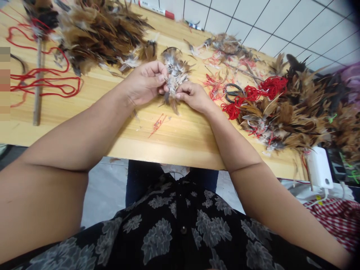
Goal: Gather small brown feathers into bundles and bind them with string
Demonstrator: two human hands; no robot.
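Above the middle of the wooden table (pixel 135 144), a small bunch of brown, white and grey feathers (pixel 176 71) is between my two hands. My left hand (pixel 147 80) pinches the bunch from its left side, thumb against the fingers. From the right, my right hand (pixel 194 95) grips its lower edge between thumb and fingertips. Feather tips stick out above and below the fingers. Whether a thread runs through the bunch I cannot tell. Just below the hands lie some red thread scraps (pixel 158 124).
A large brown feather heap (pixel 104 32) lies at the back left, near a stick (pixel 38 82) and looped red cord (pixel 56 90). On the right are red yarn (pixel 274 87), black-handled scissors (pixel 233 92), more feathers (pixel 292 120) and a white power bank (pixel 319 167). A red-capped marker (pixel 157 9) lies behind.
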